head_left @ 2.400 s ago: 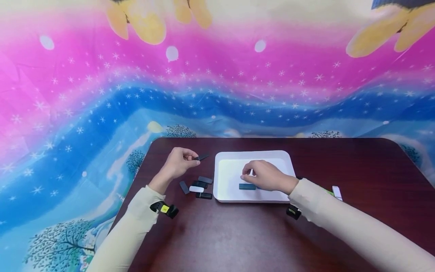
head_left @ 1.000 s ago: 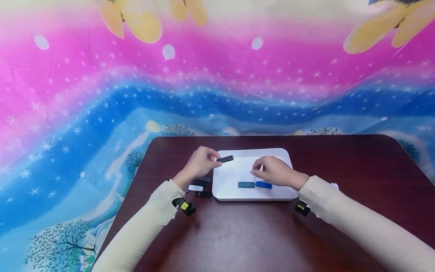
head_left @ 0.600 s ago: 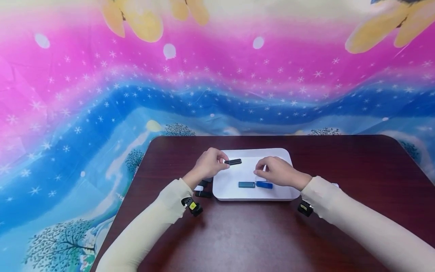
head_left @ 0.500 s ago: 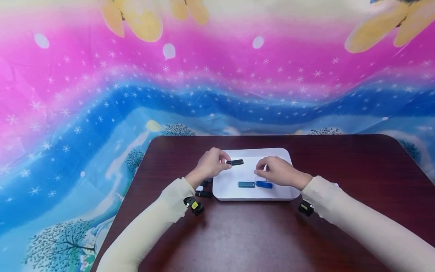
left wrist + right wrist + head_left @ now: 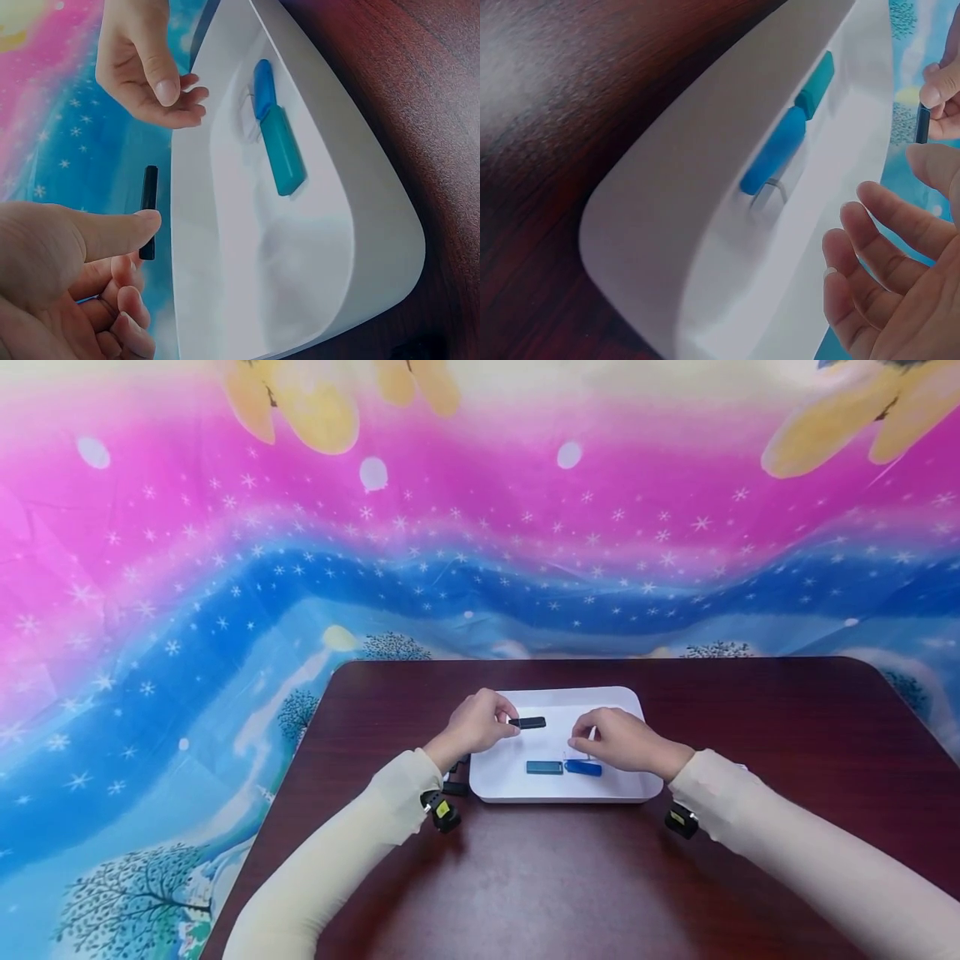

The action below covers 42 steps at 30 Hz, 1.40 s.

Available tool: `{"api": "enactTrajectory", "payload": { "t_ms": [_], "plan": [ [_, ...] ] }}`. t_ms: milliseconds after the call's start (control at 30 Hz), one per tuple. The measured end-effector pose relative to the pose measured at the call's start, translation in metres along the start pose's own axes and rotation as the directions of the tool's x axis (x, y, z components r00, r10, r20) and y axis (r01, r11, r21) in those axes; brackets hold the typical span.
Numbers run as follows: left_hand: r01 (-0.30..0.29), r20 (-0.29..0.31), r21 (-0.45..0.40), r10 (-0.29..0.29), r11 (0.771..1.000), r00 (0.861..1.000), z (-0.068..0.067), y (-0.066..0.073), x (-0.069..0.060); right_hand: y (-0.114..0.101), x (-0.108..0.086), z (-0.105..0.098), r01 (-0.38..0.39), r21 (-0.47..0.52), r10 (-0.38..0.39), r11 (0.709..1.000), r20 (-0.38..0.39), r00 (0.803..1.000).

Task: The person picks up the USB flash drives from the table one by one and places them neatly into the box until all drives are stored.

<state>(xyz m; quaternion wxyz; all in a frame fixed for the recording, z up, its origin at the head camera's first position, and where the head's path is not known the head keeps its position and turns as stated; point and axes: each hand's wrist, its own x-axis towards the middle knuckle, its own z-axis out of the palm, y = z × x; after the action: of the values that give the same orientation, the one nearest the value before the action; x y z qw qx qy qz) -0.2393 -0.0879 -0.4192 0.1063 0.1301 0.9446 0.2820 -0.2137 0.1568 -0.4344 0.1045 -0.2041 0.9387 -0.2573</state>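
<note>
My left hand (image 5: 480, 722) pinches a black stick-shaped piece (image 5: 531, 722) between thumb and fingers, held above the left part of the white tray (image 5: 510, 789). In the left wrist view the same black piece (image 5: 149, 187) stands out past the thumb. My right hand (image 5: 618, 740) hovers over the tray's right part, fingers loosely bent and holding nothing. Below it lie a teal piece (image 5: 543, 767) and a blue piece (image 5: 583, 767), end to end along the near wall. A thin wire loop (image 5: 774, 184) shows by the blue piece in the right wrist view.
Several dark pieces (image 5: 455, 788) lie on the brown table (image 5: 555, 877) just left of the tray, partly hidden by my left forearm. A small white object (image 5: 742, 767) peeks out behind my right sleeve. A patterned cloth (image 5: 480, 527) hangs behind the table.
My left hand has carried the black piece rightward from the table's left side to above the tray. The blue piece came into view as my right hand shifted slightly right.
</note>
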Motion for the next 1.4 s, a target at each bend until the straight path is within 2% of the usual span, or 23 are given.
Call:
{"api": "enactTrajectory", "payload": {
  "t_ms": [367,867,1167,1400],
  "plan": [
    [0.023,0.005,0.051,-0.024,0.998,1.0,0.011,-0.001,0.006,0.005,0.001,0.003,-0.016,0.001,0.016,1.0,0.017,1.0],
    [0.036,0.058,0.16,-0.045,0.986,0.997,0.029,-0.001,0.011,0.005,-0.001,0.003,-0.026,-0.002,0.026,1.0,0.031,0.999],
    [-0.007,0.091,0.224,-0.014,0.975,0.996,0.033,0.002,0.01,0.005,-0.001,0.003,-0.019,-0.01,0.019,1.0,0.027,0.999],
    [-0.024,0.112,0.238,-0.003,0.971,0.994,0.039,0.002,0.01,0.006,-0.001,0.004,-0.009,-0.003,0.009,1.0,0.032,0.999]
  ]
}}
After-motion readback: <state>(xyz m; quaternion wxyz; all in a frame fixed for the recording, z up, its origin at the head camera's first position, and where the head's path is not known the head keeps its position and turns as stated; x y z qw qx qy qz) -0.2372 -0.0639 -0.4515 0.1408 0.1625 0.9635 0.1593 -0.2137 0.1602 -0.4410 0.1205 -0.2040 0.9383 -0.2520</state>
